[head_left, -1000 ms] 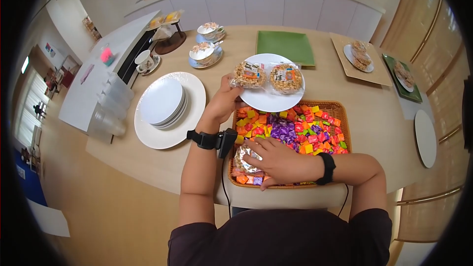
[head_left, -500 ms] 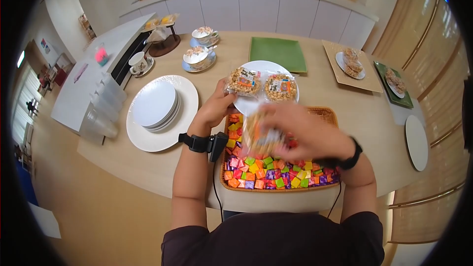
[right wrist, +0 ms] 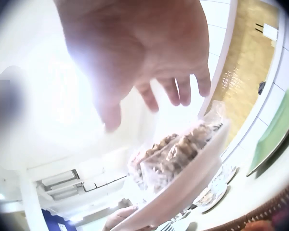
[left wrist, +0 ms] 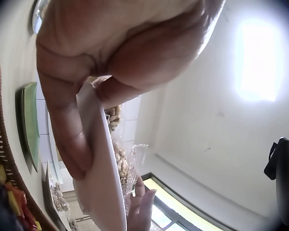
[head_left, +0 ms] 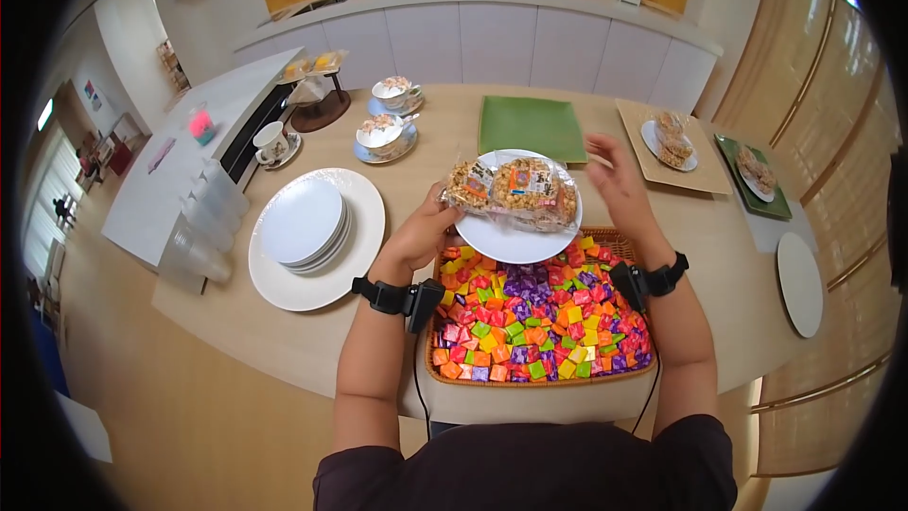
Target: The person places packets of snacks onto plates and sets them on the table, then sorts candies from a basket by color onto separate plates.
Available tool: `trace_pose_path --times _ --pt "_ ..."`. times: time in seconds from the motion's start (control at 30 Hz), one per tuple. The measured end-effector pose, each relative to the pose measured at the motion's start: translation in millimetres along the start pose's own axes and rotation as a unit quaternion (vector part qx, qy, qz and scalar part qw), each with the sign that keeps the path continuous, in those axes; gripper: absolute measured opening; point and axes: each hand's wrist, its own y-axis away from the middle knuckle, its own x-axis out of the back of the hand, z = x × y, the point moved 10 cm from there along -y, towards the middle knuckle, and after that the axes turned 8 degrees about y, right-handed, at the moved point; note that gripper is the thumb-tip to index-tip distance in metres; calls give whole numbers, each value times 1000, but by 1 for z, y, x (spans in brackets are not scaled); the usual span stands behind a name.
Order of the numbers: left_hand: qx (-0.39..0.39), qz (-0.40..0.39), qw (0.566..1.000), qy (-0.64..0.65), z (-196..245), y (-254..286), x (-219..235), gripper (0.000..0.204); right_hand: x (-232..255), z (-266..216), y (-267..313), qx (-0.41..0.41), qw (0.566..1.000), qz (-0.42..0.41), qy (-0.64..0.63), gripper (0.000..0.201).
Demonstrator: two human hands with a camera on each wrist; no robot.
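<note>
My left hand (head_left: 423,235) grips the left edge of a white plate (head_left: 511,244), thumb on top and fingers beneath, as the left wrist view shows. Wrapped round nut snacks (head_left: 526,184) lie on the plate, one resting over others, and another (head_left: 468,185) sits at its left by my thumb. To the right of the plate my right hand (head_left: 619,191) is raised, fingers spread, holding nothing. In the right wrist view that hand (right wrist: 139,53) hangs above the wrapped snacks (right wrist: 176,154). Under the plate is a wicker basket (head_left: 437,360) of colourful wrapped sweets (head_left: 530,336).
Stacked small plates (head_left: 303,222) stand on a large white plate (head_left: 364,199) at left. Behind are two dessert cups (head_left: 381,132), a cup (head_left: 271,144) and a green square plate (head_left: 532,128). A wooden tray (head_left: 705,180), a green tray (head_left: 780,206) and an oval plate (head_left: 799,284) are at right.
My right hand picked up a wrapped snack from the basket, laid it on the plate over the others, let go and moved off to the right. The left hand still holds the plate.
</note>
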Motion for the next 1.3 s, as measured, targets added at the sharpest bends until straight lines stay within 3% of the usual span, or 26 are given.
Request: trace_pose_path --times 0.03,0.07,0.1,0.13,0.17,0.2,0.27,0.53,0.6,0.63,0.7,0.8,0.9,1.0,1.1,1.3 --pt "-3 1 1000 2 1 0 0 50 16 33 8 -90 986 103 -94 45" --pt "1 11 1000 7 2 -1 2 49 10 56 19 -173 962 102 -184 41" --pt "5 20 1000 12 2 -1 4 49 7 60 24 -172 963 101 -182 41" --pt "4 18 1000 12 2 -1 3 49 -24 60 29 -207 920 -4 -333 41" --pt "-1 20 1000 12 3 -1 3 48 -52 51 38 -236 843 -108 -471 42" --pt "-6 22 1000 11 3 -1 4 48 -54 47 45 -236 844 -106 -470 42" --pt "-4 16 1000 10 2 -3 3 48 -79 23 62 -304 774 -168 -530 41" --pt "15 18 998 -54 -6 -6 2 53 -85 40 73 -333 782 -143 -507 36" --pt "-53 104 992 -37 4 -3 12 58 -84 40 74 -339 780 -135 -508 35" --pt "-52 104 992 -37 3 -3 13 58 -82 39 73 -340 780 -135 -508 35" --pt "-146 59 976 -152 22 -2 3 63 -80 38 70 -341 794 -140 -484 34" --pt "-138 34 968 -205 20 -6 8 68 -82 46 66 -333 799 -125 -485 33" --pt "-84 33 988 -126 24 1 2 73 -83 47 62 -332 801 -141 -478 33" --pt "-75 20 997 0 23 4 8 70 -85 53 53 -320 785 -139 -512 36" --pt "-78 45 995 36 30 8 15 71 -84 76 36 -325 798 -117 -495 34" --pt "-173 140 973 -58 69 30 53 57 -86 146 -13 -360 804 -48 -470 28"
